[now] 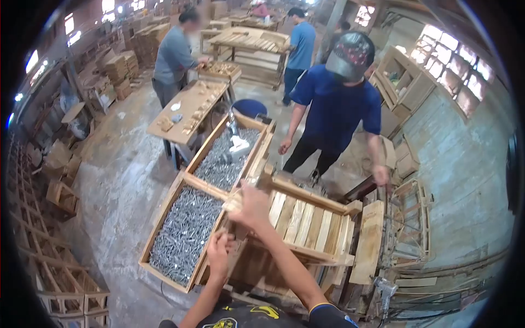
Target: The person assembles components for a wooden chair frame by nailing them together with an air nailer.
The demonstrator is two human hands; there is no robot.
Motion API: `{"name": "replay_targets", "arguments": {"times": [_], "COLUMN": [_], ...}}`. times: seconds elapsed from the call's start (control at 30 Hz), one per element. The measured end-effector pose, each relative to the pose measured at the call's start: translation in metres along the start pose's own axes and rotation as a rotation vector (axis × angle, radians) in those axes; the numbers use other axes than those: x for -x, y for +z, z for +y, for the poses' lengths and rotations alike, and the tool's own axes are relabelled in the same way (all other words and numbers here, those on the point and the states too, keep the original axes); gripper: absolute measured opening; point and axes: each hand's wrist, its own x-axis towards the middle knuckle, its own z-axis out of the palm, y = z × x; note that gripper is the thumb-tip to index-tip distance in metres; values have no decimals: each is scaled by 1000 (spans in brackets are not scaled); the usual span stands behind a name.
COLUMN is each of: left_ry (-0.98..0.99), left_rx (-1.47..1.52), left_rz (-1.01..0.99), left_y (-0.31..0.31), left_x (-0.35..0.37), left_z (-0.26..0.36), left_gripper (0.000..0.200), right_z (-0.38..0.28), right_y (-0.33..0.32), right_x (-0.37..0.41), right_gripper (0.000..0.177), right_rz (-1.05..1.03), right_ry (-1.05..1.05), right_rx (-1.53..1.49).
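My right hand (252, 206) is closed at the near left corner of a slatted wooden frame (306, 221), beside the divider of a wooden box. What it grips is hard to make out. Lower and to the left, my left hand (220, 250) has its fingers bent together by the box's right edge; anything in them is too small to tell. The wooden box (162, 232) has two compartments of metal screws or nails (183, 235). On the far heap (219, 156) lies a tool with a white part (238, 144).
A co-worker in a dark blue shirt (342, 112) stands beyond the frame. Another person in grey (174, 57) works at a narrow table (188, 112). A nail gun (384, 292) hangs at the lower right. A blue bucket (250, 108) stands behind the box.
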Motion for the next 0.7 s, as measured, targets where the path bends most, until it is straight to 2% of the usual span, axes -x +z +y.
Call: {"name": "replay_targets", "arguments": {"times": [0.03,0.07,0.1,0.17,0.27,0.3,0.4,0.43,0.53,0.7], "left_ry": [60,-134,-105,-223,-400,-436,-544,-559,-612,-678], "left_rx": [122,389,426,556,761,770,787,766,716,650], "left_rz": [14,-31,-132,-312,-414,-413,-408,-418,-425,-341], "left_y": [12,26,33,46,58,60,59,60,58,49], "left_x": [-1,-7,-14,-26,-29,-30,-32,-33,-35,-34], "left_z": [1,17,11,1,-11,-14,-25,-26,-31,-41], "left_gripper": [44,57,63,75,79,79,80,79,78,74], "right_z": [-9,-16,-19,-20,-7,-2,36,46,75,88], "right_y": [-13,-29,-34,-38,-39,-44,-42,-39,-37,-36], "right_x": [19,30,42,67,86,88,93,94,95,96], "right_gripper": [110,109,106,101,95,74,54,35,29,22], "right_rz": [21,87,99,135,186,204,153,183,-58,-141], "right_ry": [60,127,145,191,177,212,383,459,581,650], "right_rx": [-123,-231,-222,-194,-77,-191,-384,-441,-559,-839]}}
